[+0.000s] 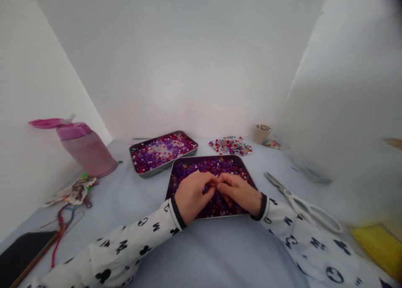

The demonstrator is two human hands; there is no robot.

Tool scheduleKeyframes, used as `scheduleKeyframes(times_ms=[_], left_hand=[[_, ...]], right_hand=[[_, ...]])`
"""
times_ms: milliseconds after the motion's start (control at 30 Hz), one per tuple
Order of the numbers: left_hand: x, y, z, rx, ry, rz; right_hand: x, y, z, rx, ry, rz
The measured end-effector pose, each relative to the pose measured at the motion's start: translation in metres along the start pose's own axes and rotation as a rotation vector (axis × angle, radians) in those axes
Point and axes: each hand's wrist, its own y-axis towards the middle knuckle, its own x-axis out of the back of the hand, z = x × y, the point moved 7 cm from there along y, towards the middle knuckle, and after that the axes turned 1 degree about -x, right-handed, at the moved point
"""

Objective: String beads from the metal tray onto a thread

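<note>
My left hand (195,194) and my right hand (240,193) meet over a dark tray (168,187) of purple and red beads (201,164). Both are closed, with thumb and fingertips pinched together and touching. Whatever lies between the fingertips is too small to make out. To the left of my left hand, a thin pale thread (161,171) curves over the tray's edge. Behind and to the left sits a second tray (150,173), holding purple, red, white and pale beads (163,149).
Loose coloured beads (230,145) lie behind the front tray, near a small tan cup (261,133). White-handled scissors (303,204) rest at right, beyond them a yellow packet (378,246). A pink bottle (88,149), tangled cords (63,225) and a dark phone-like slab (27,254) are at left.
</note>
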Motion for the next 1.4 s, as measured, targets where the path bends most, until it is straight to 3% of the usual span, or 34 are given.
scheduleKeyframes(times_ms=[700, 1267, 1400], left_hand=[[-0.003, -0.001, 0.000, -0.014, 0.143, 0.015], [-0.015, 0.001, 0.018, 0.145, -0.209, 0.131], [-0.013, 0.002, 0.018, 0.126, -0.219, 0.094]], right_hand=[[0.003, -0.007, 0.011, 0.022, -0.256, -0.193], [0.003, -0.010, 0.019, 0.157, -0.617, -0.332], [0.002, -0.011, 0.020, 0.172, -0.624, -0.315]])
